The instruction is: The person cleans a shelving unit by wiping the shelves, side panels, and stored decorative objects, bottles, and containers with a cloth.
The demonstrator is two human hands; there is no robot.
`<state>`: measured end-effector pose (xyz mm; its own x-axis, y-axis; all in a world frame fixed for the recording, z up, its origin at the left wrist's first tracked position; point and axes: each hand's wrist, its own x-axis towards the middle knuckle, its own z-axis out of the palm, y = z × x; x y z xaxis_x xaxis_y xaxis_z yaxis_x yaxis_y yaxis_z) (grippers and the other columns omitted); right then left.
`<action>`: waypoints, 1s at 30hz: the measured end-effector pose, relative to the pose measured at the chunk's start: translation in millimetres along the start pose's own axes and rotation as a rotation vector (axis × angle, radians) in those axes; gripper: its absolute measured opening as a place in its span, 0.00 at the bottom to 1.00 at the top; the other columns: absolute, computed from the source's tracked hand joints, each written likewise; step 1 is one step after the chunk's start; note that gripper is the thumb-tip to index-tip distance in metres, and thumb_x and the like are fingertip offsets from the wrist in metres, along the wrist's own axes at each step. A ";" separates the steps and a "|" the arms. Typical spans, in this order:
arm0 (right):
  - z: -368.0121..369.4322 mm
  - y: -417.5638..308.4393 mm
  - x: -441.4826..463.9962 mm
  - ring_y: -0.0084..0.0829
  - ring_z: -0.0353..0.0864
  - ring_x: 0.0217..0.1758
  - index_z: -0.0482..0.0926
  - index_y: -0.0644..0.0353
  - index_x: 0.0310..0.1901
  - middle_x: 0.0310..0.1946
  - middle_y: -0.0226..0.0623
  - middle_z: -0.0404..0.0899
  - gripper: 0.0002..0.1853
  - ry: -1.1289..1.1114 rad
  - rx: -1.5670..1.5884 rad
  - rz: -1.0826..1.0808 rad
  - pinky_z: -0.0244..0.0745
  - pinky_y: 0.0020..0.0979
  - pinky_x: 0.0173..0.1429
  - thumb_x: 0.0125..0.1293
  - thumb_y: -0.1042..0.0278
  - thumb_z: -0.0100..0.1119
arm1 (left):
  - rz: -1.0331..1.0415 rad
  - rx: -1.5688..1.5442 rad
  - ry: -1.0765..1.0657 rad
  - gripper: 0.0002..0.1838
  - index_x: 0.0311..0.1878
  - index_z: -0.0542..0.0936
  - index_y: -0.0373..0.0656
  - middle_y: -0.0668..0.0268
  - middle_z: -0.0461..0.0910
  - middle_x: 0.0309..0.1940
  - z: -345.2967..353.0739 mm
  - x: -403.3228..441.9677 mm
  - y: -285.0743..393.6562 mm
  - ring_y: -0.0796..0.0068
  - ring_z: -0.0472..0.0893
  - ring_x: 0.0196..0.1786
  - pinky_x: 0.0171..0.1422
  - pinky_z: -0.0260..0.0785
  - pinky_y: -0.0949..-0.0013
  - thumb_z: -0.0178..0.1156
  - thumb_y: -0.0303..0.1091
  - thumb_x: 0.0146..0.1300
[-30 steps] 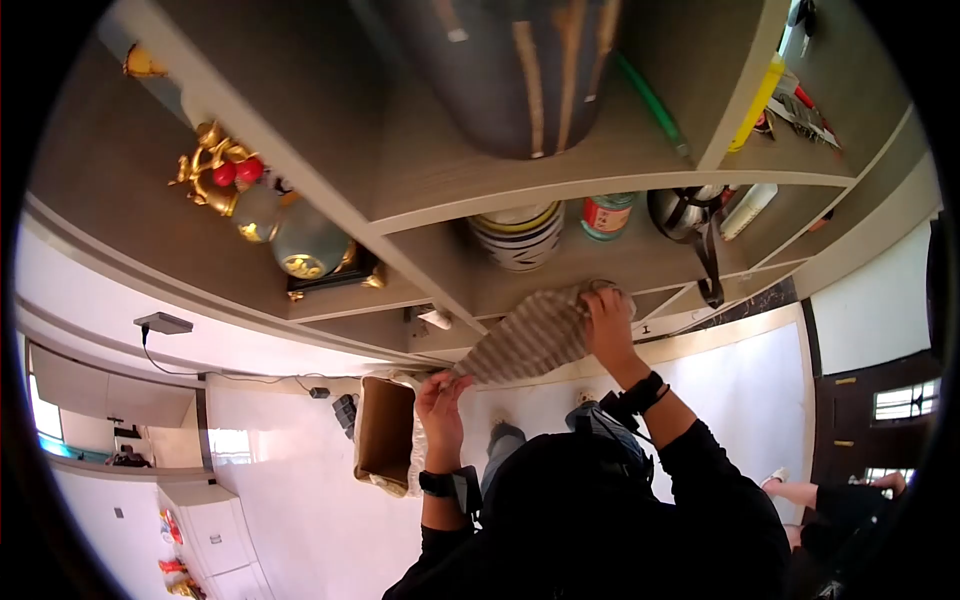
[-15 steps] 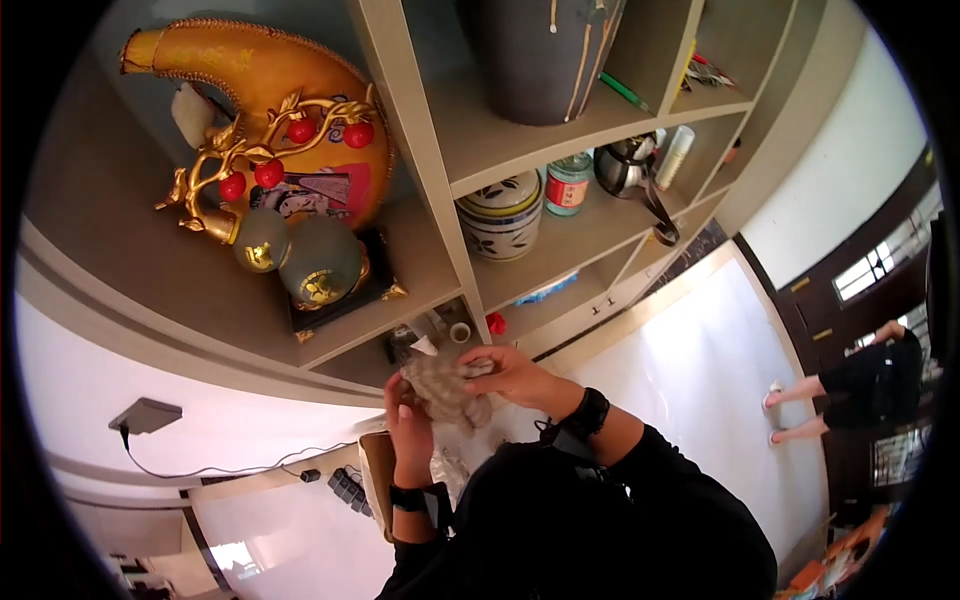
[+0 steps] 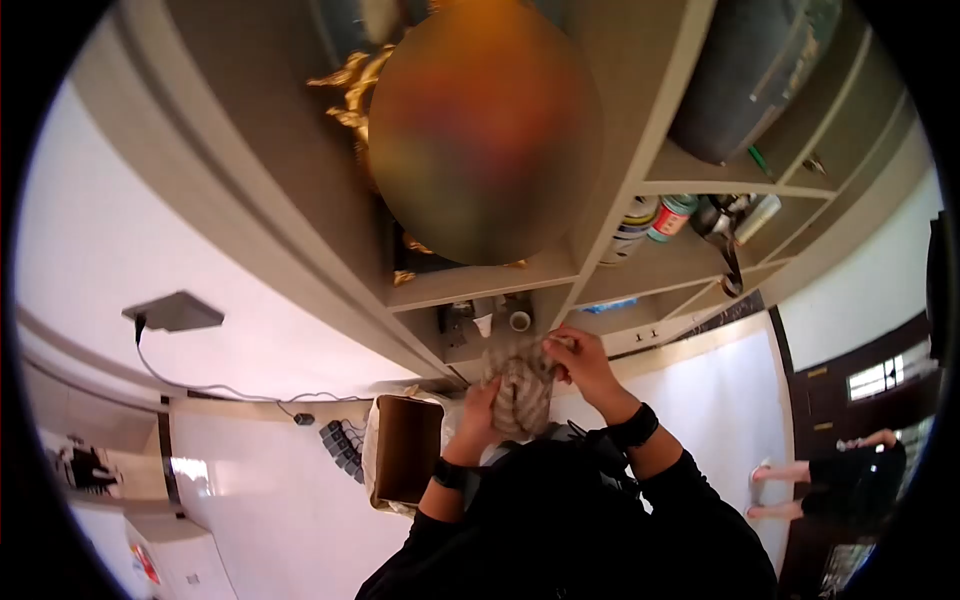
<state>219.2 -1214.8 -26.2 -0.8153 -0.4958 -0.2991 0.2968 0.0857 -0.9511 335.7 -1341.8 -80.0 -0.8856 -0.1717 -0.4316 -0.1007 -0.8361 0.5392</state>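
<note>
Cloth [image 3: 522, 395] of soft-looking fabric, striped in beige and brown, hangs bunched in rounded folds between the two hands; one second ago it was stretched out wide, and half a second ago it was a tighter, crumpled bundle. It is now just in front of the low compartment of the grey-brown wood-look shelf unit [image 3: 490, 287], and the view has swung so that the open, brown-lined rectangular box [image 3: 408, 445], with pale crinkled material round its rim, shows more fully at the left. The right hand [image 3: 588, 370] pinches the far right edge of the fabric between thumb and curled fingers, nearly closed. The left hand [image 3: 476, 418] grasps the left side, thumb against the folds (its other fingertips are mostly hidden, so how tightly they press I cannot tell). Beyond the fabric, in the low compartment, stands a small round white cup [image 3: 520, 321], with a white tapered piece [image 3: 483, 325] to its left. Farther right are a rounded ceramic jar with dark patterning [image 3: 630, 230], a greenish glass jar with a red label [image 3: 672, 218] and, above them, a smooth dark grey vase [image 3: 745, 90]. Shiny gold branch-like ornament work [image 3: 352, 90] shows at the far left, partly covered by a round blur.
</note>
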 end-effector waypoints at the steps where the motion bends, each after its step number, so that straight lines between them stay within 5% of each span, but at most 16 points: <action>1: 1.1 -3.3 3.4 0.16 0.65 0.14 0.72 0.65 0.36 0.18 0.29 0.71 0.11 -0.027 -0.011 -0.001 0.56 0.18 0.15 0.54 0.68 0.57 | 0.350 0.589 -0.059 0.10 0.40 0.72 0.33 0.63 0.74 0.38 -10.4 -2.6 3.4 0.74 0.74 0.41 0.41 0.66 0.75 0.46 0.29 0.59; 3: 3.5 -13.1 8.6 0.16 0.65 0.14 0.72 0.65 0.35 0.18 0.29 0.71 0.10 -0.076 -0.065 -0.098 0.58 0.18 0.16 0.53 0.70 0.58 | 0.377 0.668 -0.030 0.10 0.39 0.74 0.34 0.68 0.76 0.29 -29.5 -6.5 15.0 0.78 0.74 0.33 0.34 0.66 0.76 0.47 0.30 0.59; 6: 5.7 -21.8 16.0 0.16 0.69 0.23 0.73 0.64 0.36 0.23 0.29 0.73 0.10 -0.097 -0.084 -0.212 0.64 0.18 0.23 0.52 0.72 0.58 | 0.347 0.773 0.036 0.11 0.36 0.75 0.33 0.68 0.77 0.27 -34.6 -35.3 39.5 0.78 0.75 0.34 0.36 0.67 0.77 0.46 0.31 0.59; 9: -5.7 -33.6 24.7 0.18 0.71 0.29 0.73 0.64 0.36 0.28 0.30 0.74 0.10 -0.068 -0.046 -0.276 0.68 0.19 0.31 0.51 0.73 0.57 | 0.485 -0.269 0.181 0.12 0.38 0.72 0.31 0.62 0.76 0.34 -45.6 -37.2 42.2 0.76 0.76 0.36 0.39 0.68 0.75 0.46 0.31 0.60; 10: -13.7 -34.0 28.6 0.19 0.72 0.30 0.73 0.64 0.36 0.28 0.30 0.75 0.09 -0.043 -0.088 -0.321 0.68 0.19 0.32 0.52 0.74 0.56 | 0.636 -0.192 0.114 0.13 0.40 0.71 0.31 0.61 0.74 0.38 -63.2 -41.6 40.9 0.74 0.75 0.40 0.41 0.69 0.72 0.46 0.33 0.60; 11: -24.2 -33.2 32.5 0.20 0.72 0.31 0.73 0.64 0.36 0.29 0.31 0.75 0.08 -0.016 -0.129 -0.365 0.68 0.20 0.34 0.52 0.75 0.55 | 0.659 -0.035 0.122 0.20 0.52 0.64 0.35 0.58 0.69 0.48 -76.6 -46.2 39.8 0.67 0.69 0.51 0.54 0.62 0.64 0.42 0.38 0.62; 14: -77.1 -16.3 51.7 0.22 0.73 0.32 0.74 0.64 0.35 0.29 0.32 0.75 0.09 0.143 -0.206 -0.474 0.68 0.21 0.37 0.50 0.80 0.53 | 0.719 -0.027 0.292 0.21 0.53 0.63 0.36 0.59 0.67 0.50 -58.7 -67.3 47.6 0.68 0.67 0.54 0.58 0.58 0.64 0.40 0.41 0.63; 16: -122.1 -3.6 62.5 0.22 0.73 0.32 0.75 0.63 0.35 0.29 0.31 0.75 0.10 0.235 -0.177 -0.549 0.68 0.20 0.37 0.48 0.82 0.52 | 0.681 -0.379 0.134 0.22 0.55 0.62 0.39 0.62 0.64 0.54 -67.6 -76.1 42.3 0.67 0.63 0.57 0.61 0.54 0.62 0.40 0.43 0.63; 21: -195.3 -4.0 81.7 0.23 0.73 0.32 0.75 0.63 0.35 0.29 0.31 0.75 0.11 0.460 -0.208 -0.637 0.68 0.21 0.38 0.47 0.83 0.51 | 0.715 -0.570 0.074 0.27 0.58 0.60 0.44 0.63 0.60 0.57 -92.7 -77.4 27.9 0.66 0.58 0.60 0.65 0.47 0.61 0.40 0.51 0.61; 24: -235.8 9.4 101.7 0.25 0.73 0.36 0.73 0.63 0.39 0.33 0.34 0.75 0.14 0.591 -0.334 -0.583 0.68 0.25 0.39 0.46 0.80 0.54 | 0.728 -0.496 0.047 0.25 0.57 0.61 0.43 0.63 0.60 0.57 -102.2 -73.6 17.5 0.65 0.58 0.59 0.64 0.47 0.61 0.43 0.48 0.61; 25: -243.7 12.6 108.8 0.25 0.73 0.36 0.72 0.63 0.40 0.34 0.34 0.74 0.16 0.627 -0.372 -0.594 0.68 0.25 0.40 0.45 0.80 0.55 | 0.629 -0.619 0.263 0.24 0.56 0.62 0.42 0.61 0.61 0.57 -101.2 -71.2 17.5 0.62 0.59 0.59 0.63 0.48 0.57 0.42 0.47 0.62; 29: -241.9 -13.3 115.0 0.29 0.71 0.43 0.66 0.62 0.47 0.41 0.37 0.71 0.26 0.742 -0.490 -0.560 0.67 0.27 0.44 0.41 0.80 0.58 | 0.694 -0.128 0.320 0.19 0.53 0.65 0.38 0.60 0.64 0.54 -88.3 -66.0 7.2 0.62 0.62 0.57 0.62 0.52 0.56 0.43 0.36 0.60; 30: -236.4 -27.1 113.1 0.30 0.69 0.47 0.63 0.62 0.50 0.45 0.39 0.69 0.30 0.743 -0.488 -0.501 0.65 0.29 0.48 0.41 0.81 0.58 | 0.583 -0.531 0.311 0.18 0.53 0.65 0.38 0.59 0.64 0.54 -87.3 -64.6 10.8 0.62 0.62 0.57 0.62 0.53 0.57 0.45 0.33 0.59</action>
<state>1.5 -1068.8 -52.6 -0.9417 0.0758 0.3279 -0.2633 0.4407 -0.8582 431.5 -1385.2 -109.4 -0.5566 -0.7217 -0.4114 0.6285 -0.6897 0.3596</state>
